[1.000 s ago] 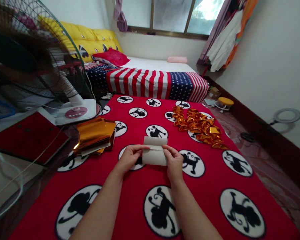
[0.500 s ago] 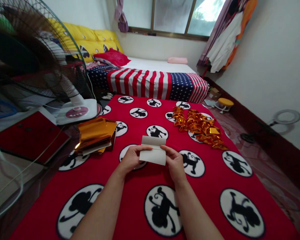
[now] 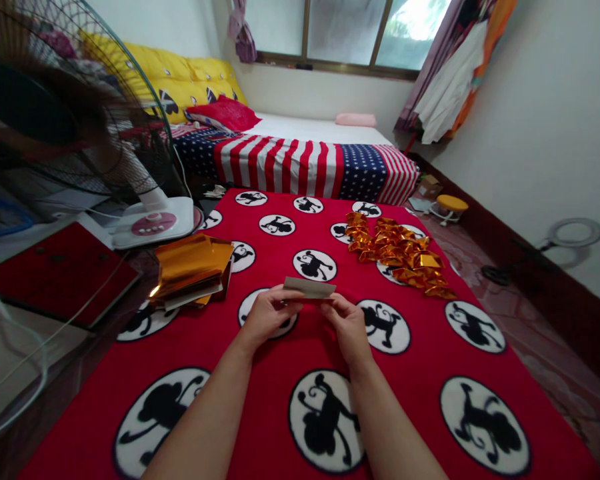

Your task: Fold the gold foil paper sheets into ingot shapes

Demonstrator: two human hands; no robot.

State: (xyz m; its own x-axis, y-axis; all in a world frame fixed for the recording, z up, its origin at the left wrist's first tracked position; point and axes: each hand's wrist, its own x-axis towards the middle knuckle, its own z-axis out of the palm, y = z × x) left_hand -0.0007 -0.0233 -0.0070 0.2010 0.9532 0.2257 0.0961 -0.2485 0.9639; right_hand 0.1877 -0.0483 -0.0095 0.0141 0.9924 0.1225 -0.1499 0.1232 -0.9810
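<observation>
Since half a second ago, the pale flap that lay spread toward you below your fingertips has gone from view, and your paper sheet (image 3: 310, 287) now shows only as a narrow grey strip. Your forearms have hardly shifted.

The strip stands between your two hands, just past your fingertips, its long edge running across from one hand to the other. Your left hand (image 3: 266, 319) pinches its left end between thumb and fingers. Your right hand (image 3: 349, 325) has its fingertips drawn together at the right end, pinching the lower edge there. Below both hands spreads the red cloth (image 3: 265, 413) with its round monkey prints.

Beyond your left hand and out to its left, a loose stack of gold sheets (image 3: 193, 263) lies on the cloth, well apart from your fingers. Beyond your right hand and to its right, folded gold pieces (image 3: 405, 259) sit in rough rows.

Farther off to the left of your hands stands a fan (image 3: 175, 217). Straight ahead, past the cloth, is a bed (image 3: 300, 127) with a striped, starred cover, below a window (image 3: 345, 33).
</observation>
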